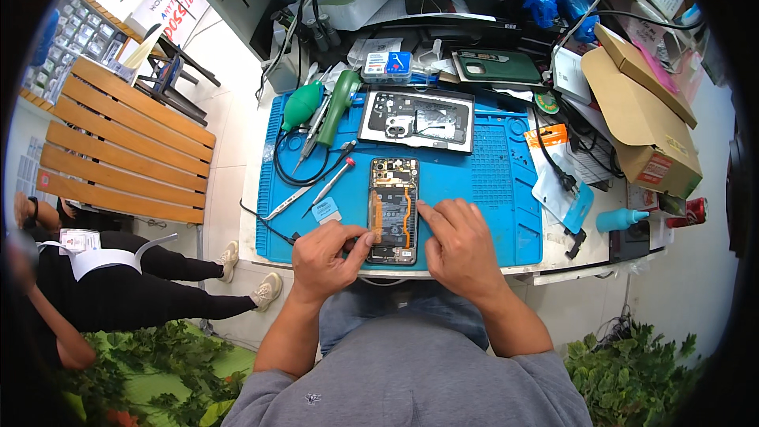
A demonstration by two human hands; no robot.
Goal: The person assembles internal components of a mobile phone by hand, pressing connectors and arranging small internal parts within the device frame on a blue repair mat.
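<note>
An opened smartphone (393,209) lies upright on the blue repair mat (494,229), its dark battery, circuit board and orange flex cables exposed. At the phone's lower left edge, my left hand (328,259) has its thumb and index finger pinched together; what lies between them, if anything, is too small to make out. My right hand (462,245) is at the right side, its index finger stretched out to touch the phone's edge and its other fingers loosely bent. Beyond the phone, a tray (371,122) holds a dark phone back part (431,121).
Left on the mat are screwdrivers (332,186), a green air blower (302,104) and a green-handled tool (340,103). Behind stand a small plastic box (387,67) and a green phone case (498,67). Cardboard boxes (644,122), a blue bottle (622,220) and a red can (688,213) are right. A person (118,277) sits left.
</note>
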